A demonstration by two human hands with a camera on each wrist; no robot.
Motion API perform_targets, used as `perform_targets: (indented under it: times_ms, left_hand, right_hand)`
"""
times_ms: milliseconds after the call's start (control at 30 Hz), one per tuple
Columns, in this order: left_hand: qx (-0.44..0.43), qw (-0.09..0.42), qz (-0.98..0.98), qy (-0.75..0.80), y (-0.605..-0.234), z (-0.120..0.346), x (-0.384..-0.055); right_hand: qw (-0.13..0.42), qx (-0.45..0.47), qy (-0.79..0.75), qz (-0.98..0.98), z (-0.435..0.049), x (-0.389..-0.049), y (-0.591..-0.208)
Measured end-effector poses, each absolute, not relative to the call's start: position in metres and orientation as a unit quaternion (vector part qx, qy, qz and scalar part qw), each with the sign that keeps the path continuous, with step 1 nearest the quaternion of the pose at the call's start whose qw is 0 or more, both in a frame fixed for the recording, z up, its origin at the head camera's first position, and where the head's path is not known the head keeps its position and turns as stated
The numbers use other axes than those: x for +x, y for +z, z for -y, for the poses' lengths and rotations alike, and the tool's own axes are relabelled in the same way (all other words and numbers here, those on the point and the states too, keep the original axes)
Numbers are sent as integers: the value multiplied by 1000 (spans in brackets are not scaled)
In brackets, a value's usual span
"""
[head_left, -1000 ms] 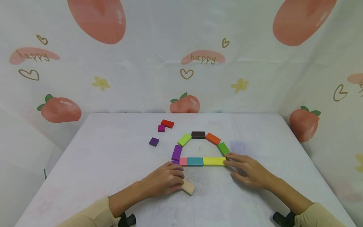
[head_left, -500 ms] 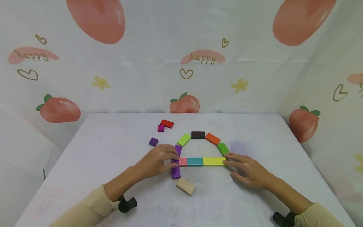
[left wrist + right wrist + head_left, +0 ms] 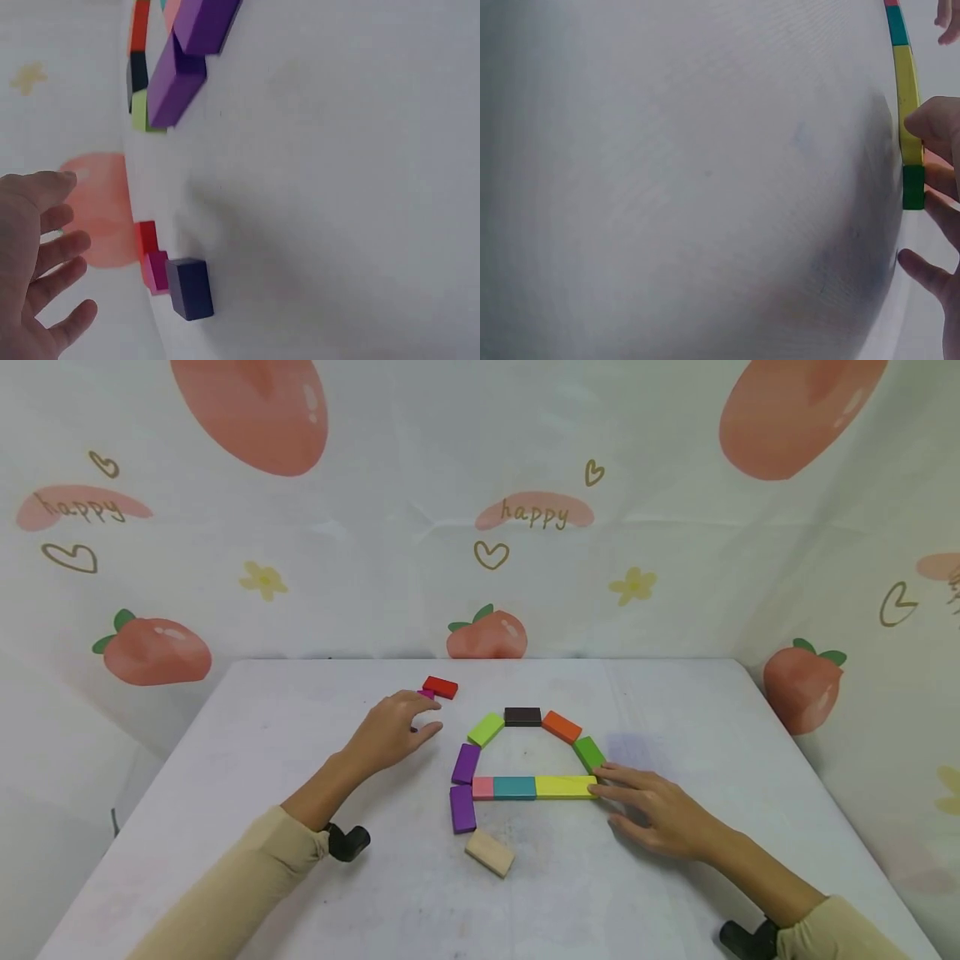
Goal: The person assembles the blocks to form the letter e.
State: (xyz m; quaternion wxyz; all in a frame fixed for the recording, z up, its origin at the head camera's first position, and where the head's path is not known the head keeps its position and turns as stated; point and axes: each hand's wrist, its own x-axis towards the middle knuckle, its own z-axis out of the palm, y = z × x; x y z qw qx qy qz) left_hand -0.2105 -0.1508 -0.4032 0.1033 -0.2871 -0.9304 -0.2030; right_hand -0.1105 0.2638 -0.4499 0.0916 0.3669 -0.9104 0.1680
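Note:
My left hand point(image 3: 381, 729) hovers with spread fingers over the far left of the table, holding nothing. In the left wrist view a dark purple block point(image 3: 190, 289), a magenta block point(image 3: 156, 271) and a red block point(image 3: 440, 687) lie near it; in the head view the hand mostly covers the dark purple one. My right hand point(image 3: 663, 810) rests with relaxed fingers at the right end of the yellow block point(image 3: 566, 787), fingertips at that end and by the green block point(image 3: 589, 753). A teal block point(image 3: 514, 787) and a pink block point(image 3: 483, 788) continue the straight row leftward.
A purple block point(image 3: 466, 763), lime block point(image 3: 486, 729), black block point(image 3: 522, 717) and orange block point(image 3: 562, 727) form an arch above the row. A second purple block point(image 3: 462, 810) stands below the row's left end. A plain wooden block point(image 3: 490, 853) lies nearer the front.
My left hand has let go of the lower purple block, passed the upper one, and moved up and left toward the dark purple and magenta blocks. The right hand stays in place.

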Motion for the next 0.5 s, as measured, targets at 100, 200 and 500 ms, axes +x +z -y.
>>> perform_targets:
  times_ms: [100, 200, 500]
  left_hand:
    - [-249, 78, 943, -204, -406, 152, -221]
    - [-220, 41, 955, -193, -410, 153, -230]
    - [-183, -53, 968, -164, -419, 146, -252]
  right_hand:
    - [93, 369, 168, 909, -264, -111, -450]
    - [96, 373, 170, 907, -265, -111, -450]
    - [87, 368, 168, 910, -265, -111, -450]
